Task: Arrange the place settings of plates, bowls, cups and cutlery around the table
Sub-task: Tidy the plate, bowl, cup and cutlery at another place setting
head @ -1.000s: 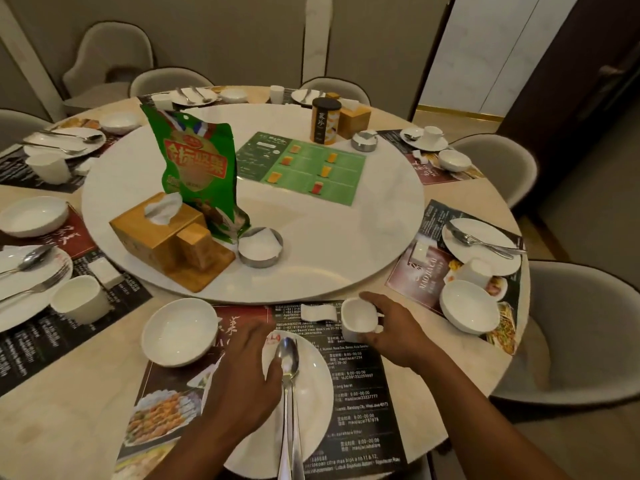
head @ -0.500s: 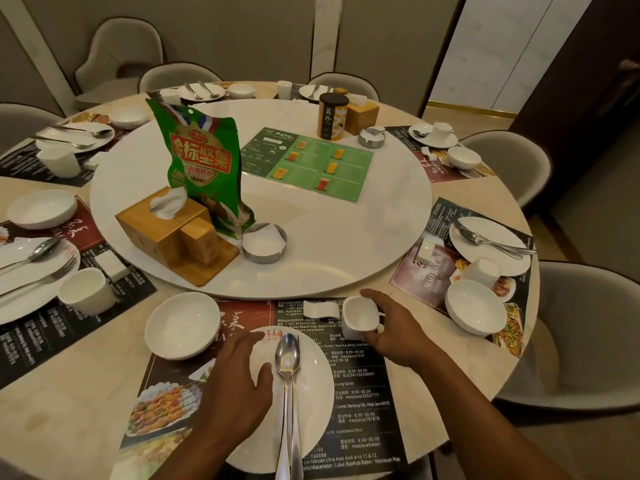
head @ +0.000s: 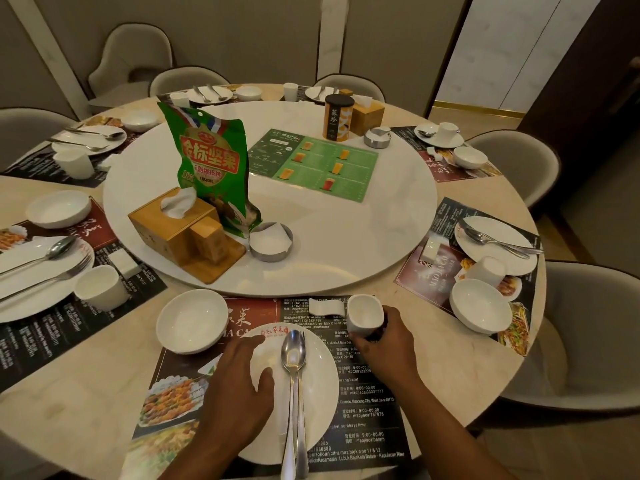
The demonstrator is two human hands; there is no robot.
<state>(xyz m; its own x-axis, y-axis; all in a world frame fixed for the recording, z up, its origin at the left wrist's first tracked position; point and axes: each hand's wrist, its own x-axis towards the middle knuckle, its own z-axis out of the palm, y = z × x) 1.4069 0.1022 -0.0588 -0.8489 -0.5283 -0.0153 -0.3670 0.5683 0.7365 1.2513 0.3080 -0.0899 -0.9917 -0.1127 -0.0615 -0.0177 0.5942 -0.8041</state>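
Apparently squaring up the nearest setting, just outside the near rim of the turntable (head: 346,237). Placemat (head: 367,403) laid up against that rim, with the plate (head: 322,382) on it, one step further out from the turntable. Left hand (head: 239,382) resting flat on the plate's left half, fingers spread, thumb close beside the spoon (head: 293,355) lying down the plate's middle. Right hand (head: 384,341) wrapped round the cup (head: 362,313), near the turntable's rim, just right of the small white rest (head: 326,308). Cannot tell whether lifted or standing. Hands apart, one thing each.

Next, on this reading: settle the cup upright between plate and turntable, let go, then match the spacing to the neighbouring settings.

Containers:
- Wooden tissue box (head: 173,223) on the turntable's near-left part, tissue poking out.
- Bowl (head: 190,322) just outside the rim, left of the plate, empty.
- Metal dish (head: 270,241) on the turntable beside the box, holding folded white paper.
- Cup seemingly empty.
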